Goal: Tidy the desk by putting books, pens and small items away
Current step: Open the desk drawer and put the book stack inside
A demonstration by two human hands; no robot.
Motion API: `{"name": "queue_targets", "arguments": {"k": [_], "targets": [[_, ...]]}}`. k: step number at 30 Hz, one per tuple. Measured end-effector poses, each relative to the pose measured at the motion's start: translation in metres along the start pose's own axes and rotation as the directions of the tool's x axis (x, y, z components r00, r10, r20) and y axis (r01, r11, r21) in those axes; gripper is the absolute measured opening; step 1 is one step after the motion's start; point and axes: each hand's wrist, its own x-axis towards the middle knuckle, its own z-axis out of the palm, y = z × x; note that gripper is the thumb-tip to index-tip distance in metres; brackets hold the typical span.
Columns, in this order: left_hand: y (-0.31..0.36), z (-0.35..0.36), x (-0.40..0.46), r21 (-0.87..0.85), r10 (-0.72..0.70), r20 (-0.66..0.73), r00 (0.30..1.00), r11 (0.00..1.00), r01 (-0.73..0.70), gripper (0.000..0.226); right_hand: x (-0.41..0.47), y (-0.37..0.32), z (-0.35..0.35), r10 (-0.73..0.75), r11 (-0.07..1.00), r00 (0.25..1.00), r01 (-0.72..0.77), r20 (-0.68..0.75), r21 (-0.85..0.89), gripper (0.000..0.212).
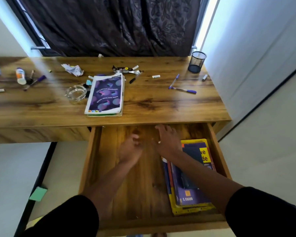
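Note:
A wooden drawer [92,151] is pulled out below the desk [161,106]. Two books [191,189], purple on yellow, lie stacked along its right side. My left hand [129,151] hovers blurred over the drawer's bare floor, fingers loosely curled, holding nothing that I can see. My right hand [167,139] reaches toward the drawer's back with fingers spread. A purple-covered notebook [105,94] lies on the desk above. Blue pens [184,90] lie at the desk's right, a black pen [135,78] beyond the notebook, and more pens [35,81] at the left.
A mesh pen cup [196,62] stands at the back right. A glass ashtray [75,92], crumpled paper [73,69], wrappers [125,70], a glue stick [20,75] and small erasers lie scattered. A green sticky pad [38,194] is on the floor at left. A dark curtain hangs behind.

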Motion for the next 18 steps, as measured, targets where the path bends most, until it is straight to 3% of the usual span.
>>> {"name": "queue_targets", "arguments": {"k": [3,6,9,14,18], "targets": [[-0.003,-0.056,0.034,-0.007,0.021,-0.264,0.964,1.0,-0.024,0.025,0.034,-0.034,0.006,-0.103,0.986,0.993,0.095,0.052,0.14,0.057],[-0.016,-0.104,0.073,0.071,0.03,-0.375,0.926,0.997,-0.003,0.04,0.066,-0.067,0.013,-0.22,0.97,0.967,0.203,0.128,0.132,0.061],[-0.032,-0.143,0.117,0.151,-0.092,-0.348,0.933,0.977,0.152,0.052,0.093,-0.097,0.023,-0.298,0.954,0.929,0.282,0.22,0.1,0.063],[-0.048,-0.166,0.177,0.271,-0.077,-0.215,0.973,0.953,0.136,0.051,0.135,-0.125,0.046,-0.247,0.96,0.915,0.276,0.318,-0.047,0.061],[-0.044,-0.174,0.199,0.2,-0.119,-0.201,0.972,0.967,0.16,0.056,0.143,-0.133,0.06,-0.228,0.939,0.927,0.29,0.298,-0.185,0.062]]}}
